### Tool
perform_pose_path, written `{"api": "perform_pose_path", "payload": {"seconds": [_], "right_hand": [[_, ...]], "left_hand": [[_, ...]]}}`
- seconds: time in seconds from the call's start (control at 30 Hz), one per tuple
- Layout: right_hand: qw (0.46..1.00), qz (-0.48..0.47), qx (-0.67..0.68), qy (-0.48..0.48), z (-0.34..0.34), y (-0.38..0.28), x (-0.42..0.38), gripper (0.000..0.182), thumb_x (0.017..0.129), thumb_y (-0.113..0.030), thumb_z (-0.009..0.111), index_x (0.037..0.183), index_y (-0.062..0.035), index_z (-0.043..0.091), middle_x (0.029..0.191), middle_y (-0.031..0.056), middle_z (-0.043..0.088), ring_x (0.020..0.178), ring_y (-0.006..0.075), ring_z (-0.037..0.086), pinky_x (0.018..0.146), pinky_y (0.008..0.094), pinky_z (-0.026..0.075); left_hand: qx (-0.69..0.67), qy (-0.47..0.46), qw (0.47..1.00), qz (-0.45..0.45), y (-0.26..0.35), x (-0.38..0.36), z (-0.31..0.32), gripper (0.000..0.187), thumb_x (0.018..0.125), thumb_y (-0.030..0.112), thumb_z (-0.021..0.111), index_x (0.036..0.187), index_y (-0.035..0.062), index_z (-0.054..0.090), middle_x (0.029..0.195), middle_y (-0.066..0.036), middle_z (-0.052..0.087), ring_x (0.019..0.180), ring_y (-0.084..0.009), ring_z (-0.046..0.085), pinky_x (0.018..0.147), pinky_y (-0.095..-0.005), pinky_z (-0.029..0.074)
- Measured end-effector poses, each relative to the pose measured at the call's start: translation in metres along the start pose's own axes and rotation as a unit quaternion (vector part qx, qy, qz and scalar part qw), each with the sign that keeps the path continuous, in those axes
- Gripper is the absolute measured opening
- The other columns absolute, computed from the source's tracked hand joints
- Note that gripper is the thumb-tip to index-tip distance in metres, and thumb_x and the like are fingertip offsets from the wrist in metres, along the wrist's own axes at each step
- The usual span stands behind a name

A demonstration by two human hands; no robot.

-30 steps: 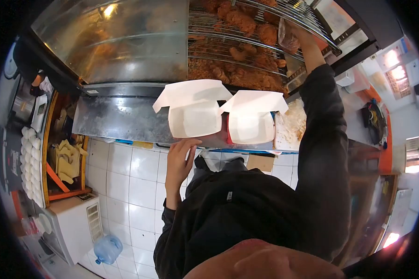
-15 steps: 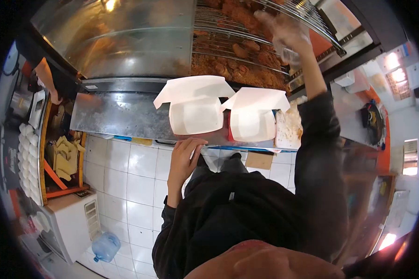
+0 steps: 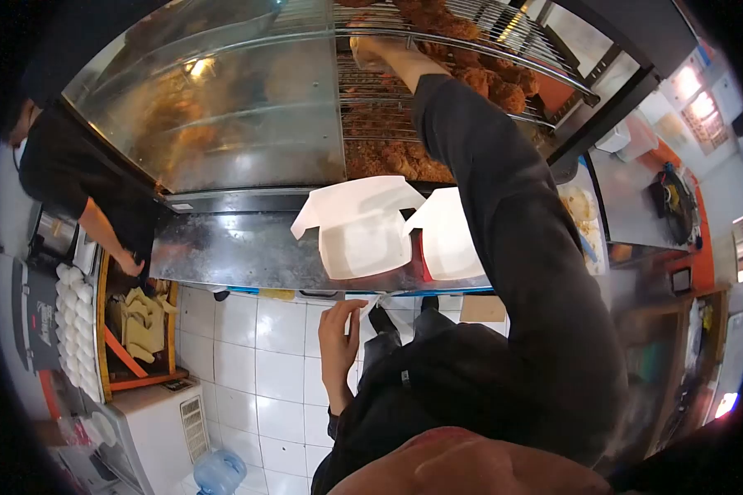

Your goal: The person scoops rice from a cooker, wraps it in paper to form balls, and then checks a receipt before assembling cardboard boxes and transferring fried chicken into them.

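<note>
My right hand reaches far into the warming cabinet, over a wire rack; its fingers are partly hidden, and what they hold, if anything, cannot be made out. Fried pieces lie on the racks to the right of it. Below the cabinet, on the metal counter, stand two open white boxes: the left one looks empty, and the right one is partly covered by my sleeve. My left hand hangs just off the counter's front edge, fingers bent and holding nothing visible.
Glass panels close the cabinet's left side. A co-worker's hand is near an orange-edged bin at the left, beside stacked eggs. A tray with food lies right of my arm. A blue water bottle is on the floor.
My right hand has moved left and deeper across the racks, and its sleeve now overlaps the right box. My left hand has dropped off the counter edge. The co-worker shows more at the left.
</note>
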State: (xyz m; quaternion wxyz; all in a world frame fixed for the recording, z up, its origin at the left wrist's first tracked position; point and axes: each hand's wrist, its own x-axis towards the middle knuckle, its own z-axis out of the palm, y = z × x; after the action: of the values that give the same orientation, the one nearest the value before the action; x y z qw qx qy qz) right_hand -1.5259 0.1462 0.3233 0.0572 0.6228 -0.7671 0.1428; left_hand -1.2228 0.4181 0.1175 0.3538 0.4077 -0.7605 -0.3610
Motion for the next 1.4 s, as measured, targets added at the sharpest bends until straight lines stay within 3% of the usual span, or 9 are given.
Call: {"api": "perform_pose_path", "payload": {"seconds": [0.4,0.53,0.63,0.9,0.97,1.07,1.2,1.27,1.4], "right_hand": [[0.977,-0.053,-0.042,-0.204,-0.058,-0.009,-0.055,0.05,0.093,-0.034,0.041,0.129,-0.0014,0.049,0.123,0.0172,0.059,0.097,0.0284,0.064,0.087,0.0391,0.049],[0.982,-0.147,-0.06,-0.106,-0.082,-0.016,-0.111,0.057,0.083,-0.031,0.061,0.135,-0.0107,0.047,0.112,0.0191,0.06,0.101,0.0313,0.059,0.088,0.0409,0.05],[0.951,-0.264,-0.063,0.147,-0.067,0.014,-0.158,0.064,0.077,-0.026,0.066,0.137,-0.0151,0.046,0.122,0.0175,0.056,0.107,0.0331,0.057,0.094,0.0425,0.047],[0.908,-0.037,0.278,-0.311,-0.011,0.12,-0.305,0.066,0.075,-0.034,0.069,0.133,-0.0139,0.046,0.118,0.0196,0.058,0.109,0.0375,0.057,0.094,0.0459,0.044],[0.953,0.138,0.048,-0.266,0.032,0.133,-0.325,0.064,0.073,-0.034,0.069,0.129,-0.0131,0.048,0.115,0.0211,0.058,0.109,0.0383,0.056,0.093,0.0448,0.044],[0.986,0.057,-0.029,-0.157,0.132,0.166,-0.354,0.067,0.071,-0.035,0.069,0.129,-0.0098,0.047,0.124,0.0236,0.053,0.119,0.0389,0.048,0.1,0.0425,0.039],[0.984,0.079,-0.001,-0.161,0.088,0.111,-0.34,0.082,0.072,-0.034,0.07,0.138,-0.001,0.035,0.143,0.0216,0.036,0.133,0.0346,0.032,0.111,0.042,0.023],[0.992,0.054,0.112,-0.034,0.047,0.082,-0.314,0.083,0.071,-0.019,0.075,0.14,0.0023,0.035,0.142,0.0252,0.038,0.132,0.0366,0.037,0.11,0.0396,0.031],[0.96,-0.235,0.018,0.149,-0.06,-0.005,-0.208,0.057,0.085,-0.017,0.067,0.135,-0.0015,0.046,0.141,0.0159,0.045,0.128,0.035,0.044,0.106,0.042,0.036]], "left_hand": [[0.011,-0.011,1.0,0.026,-0.009,0.01,-0.003,0.015,0.088,0.001,0.057,0.099,0.0089,0.064,0.096,-0.007,0.067,0.088,-0.0264,0.062,0.079,-0.0352,0.042],[0.012,-0.038,0.993,0.111,0.007,0.032,0.011,0.014,0.088,0.002,0.057,0.098,0.0083,0.064,0.095,-0.007,0.067,0.087,-0.0256,0.062,0.079,-0.0357,0.042],[-0.021,-0.064,0.988,0.137,0.016,0.037,0.025,0.013,0.088,0.004,0.058,0.098,0.0084,0.065,0.095,-0.007,0.067,0.087,-0.0255,0.062,0.079,-0.036,0.043],[-0.026,-0.182,0.977,0.107,0.01,0.038,0.052,0.012,0.09,0.006,0.056,0.098,0.0089,0.065,0.095,-0.006,0.066,0.093,-0.0262,0.062,0.081,-0.0365,0.041],[-0.023,-0.175,0.975,0.133,0.004,0.04,0.059,0.013,0.092,0.01,0.053,0.098,0.0105,0.065,0.095,-0.006,0.066,0.092,-0.026,0.061,0.081,-0.0374,0.041],[-0.025,-0.164,0.976,0.139,0.01,0.043,0.054,0.013,0.092,0.01,0.054,0.098,0.0107,0.065,0.095,-0.006,0.065,0.092,-0.0259,0.061,0.082,-0.0384,0.042],[-0.026,-0.149,0.981,0.118,0.006,0.045,0.045,0.013,0.091,0.01,0.055,0.099,0.0104,0.065,0.094,-0.005,0.065,0.092,-0.0255,0.061,0.084,-0.0379,0.042],[-0.027,-0.133,0.985,0.102,-0.001,0.043,0.039,0.013,0.09,0.009,0.055,0.099,0.0103,0.064,0.093,-0.005,0.065,0.092,-0.0253,0.061,0.084,-0.0374,0.042],[-0.026,-0.129,0.988,0.076,-0.013,0.035,0.031,0.012,0.09,0.008,0.056,0.099,0.0102,0.064,0.093,-0.005,0.065,0.09,-0.0252,0.061,0.081,-0.0371,0.042]]}}
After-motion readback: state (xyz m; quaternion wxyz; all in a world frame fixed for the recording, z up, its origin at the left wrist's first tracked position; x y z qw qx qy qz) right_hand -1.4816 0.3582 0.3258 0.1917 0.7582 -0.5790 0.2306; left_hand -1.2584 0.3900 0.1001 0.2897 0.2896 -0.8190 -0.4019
